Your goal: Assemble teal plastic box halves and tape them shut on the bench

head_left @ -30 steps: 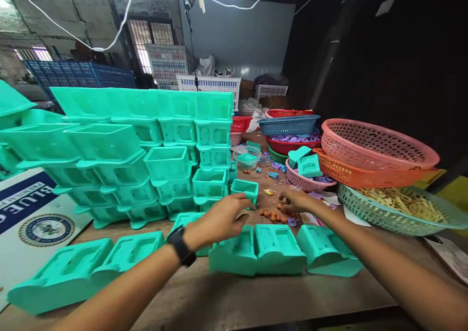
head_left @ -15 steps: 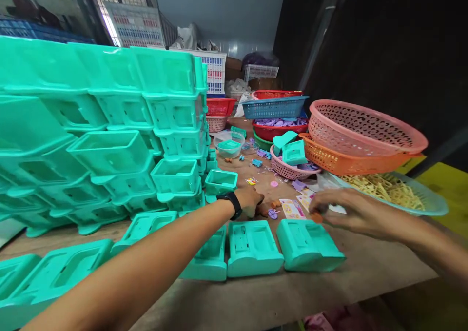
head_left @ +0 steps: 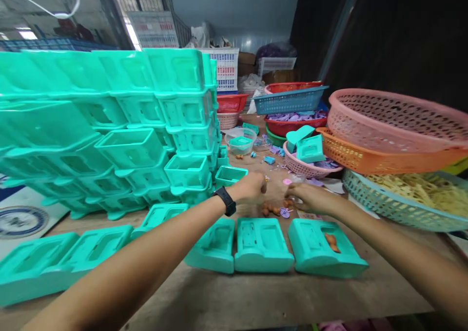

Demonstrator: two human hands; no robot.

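My left hand [head_left: 252,187], with a black watch at the wrist, hovers over the table with curled fingers. Something small and yellowish shows at its fingertips, too small to name. Beside the brown plastic pieces [head_left: 271,209] is my right hand [head_left: 309,198], its thumb and fingers apart just above them. A purple round piece [head_left: 284,213] lies next to these. In front stands a row of turquoise plastic cases; the right-hand case [head_left: 312,245] has a brown figure-like piece [head_left: 332,242] in its recess, and the middle case [head_left: 268,241] shows bare recesses.
Stacked turquoise cases [head_left: 183,107] form a wall on the left. At right are a pink basket [head_left: 383,121], an orange basket [head_left: 365,155] and a pale basket [head_left: 395,204] of yellowish strips. A small pink basket [head_left: 303,167] and a clear bowl [head_left: 241,146] stand farther back.
My right hand has moved left and away from the right-hand case, leaving a brown piece in it. My left hand has lifted off the brown pieces. The view has shifted.
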